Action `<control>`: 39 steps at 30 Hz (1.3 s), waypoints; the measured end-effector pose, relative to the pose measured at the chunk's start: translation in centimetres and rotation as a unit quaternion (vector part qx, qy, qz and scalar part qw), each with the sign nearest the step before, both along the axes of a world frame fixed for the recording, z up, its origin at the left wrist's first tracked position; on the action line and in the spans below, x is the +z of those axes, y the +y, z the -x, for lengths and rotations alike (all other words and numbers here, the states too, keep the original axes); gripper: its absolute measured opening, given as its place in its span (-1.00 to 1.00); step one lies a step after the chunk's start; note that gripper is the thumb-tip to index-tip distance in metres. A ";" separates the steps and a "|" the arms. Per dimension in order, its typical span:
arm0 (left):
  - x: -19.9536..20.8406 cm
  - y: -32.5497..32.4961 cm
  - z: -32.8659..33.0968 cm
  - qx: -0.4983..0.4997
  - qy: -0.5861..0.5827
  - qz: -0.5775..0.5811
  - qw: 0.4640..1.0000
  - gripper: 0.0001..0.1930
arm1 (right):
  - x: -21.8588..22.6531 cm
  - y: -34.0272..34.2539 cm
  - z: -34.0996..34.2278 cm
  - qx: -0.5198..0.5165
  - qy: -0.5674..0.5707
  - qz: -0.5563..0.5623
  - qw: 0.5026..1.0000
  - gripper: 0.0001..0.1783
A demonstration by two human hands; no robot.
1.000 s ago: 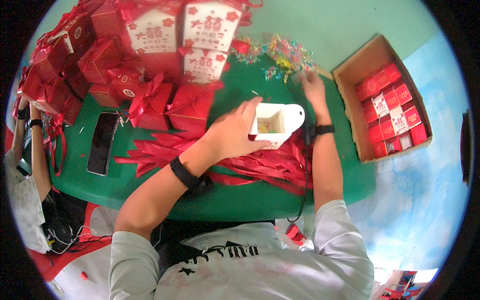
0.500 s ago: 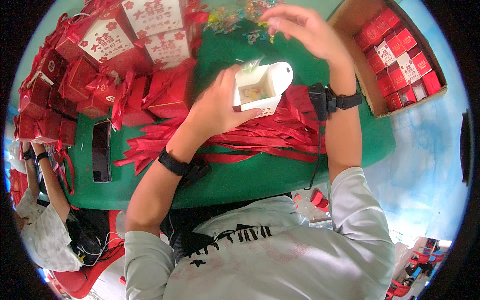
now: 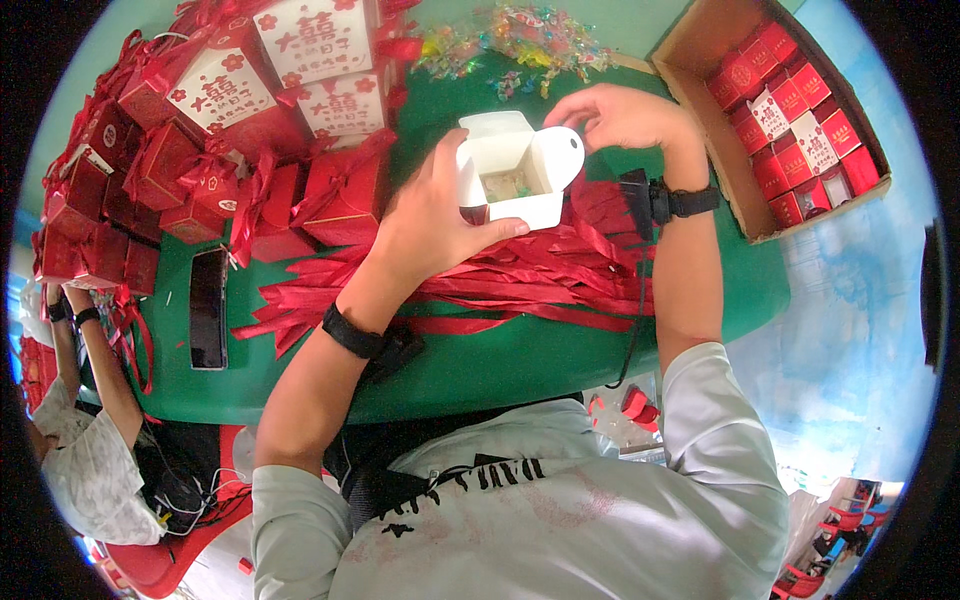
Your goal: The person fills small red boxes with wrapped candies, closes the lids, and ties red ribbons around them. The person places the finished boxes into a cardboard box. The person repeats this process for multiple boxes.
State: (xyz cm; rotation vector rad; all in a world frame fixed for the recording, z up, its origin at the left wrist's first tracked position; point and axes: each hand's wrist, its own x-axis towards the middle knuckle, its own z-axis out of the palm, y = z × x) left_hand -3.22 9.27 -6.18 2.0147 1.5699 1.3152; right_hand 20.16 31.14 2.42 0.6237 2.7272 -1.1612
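My left hand (image 3: 425,215) is closed round a small white paper gift box (image 3: 530,212), its thumb along the near side. The lid flaps stand up, and a rounded one with a hole is on the right. Small wrapped candies (image 3: 508,186) seem to lie at the bottom, though blurred. Just beyond the rounded flap is my right hand (image 3: 630,118), fingers bent and apart, the fingertips right beside the flap's edge. Whether they touch it I cannot tell. Beneath the box, red ribbons (image 3: 470,285) lie across the green table (image 3: 480,380).
Colourful wrapped candies (image 3: 540,40) are heaped at the far side. Red gift boxes (image 3: 345,195) are piled on the left, with a black phone (image 3: 208,310) nearer me. A cardboard carton (image 3: 715,190) of red boxes stands at the right. Another person's arms (image 3: 100,365) show at far left.
My right hand has come down and nearer, from the candy heap to the box's rounded flap. The box has tilted a little, its back flap now upright and plainly visible.
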 end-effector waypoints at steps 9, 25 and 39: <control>1.1 -0.5 0.1 0.056 -0.002 0.043 0.998 -0.03 | 2.0 -2.9 2.1 -0.093 -0.102 0.034 0.990 -0.26; 0.8 -0.5 -0.2 0.060 0.027 -0.101 0.993 -0.16 | 0.4 -3.5 4.3 -0.120 -0.089 -0.004 0.989 -0.34; 0.8 -0.3 0.4 0.067 0.151 -0.153 0.974 -0.54 | -1.2 -1.6 3.8 -0.047 0.161 0.058 0.984 -0.55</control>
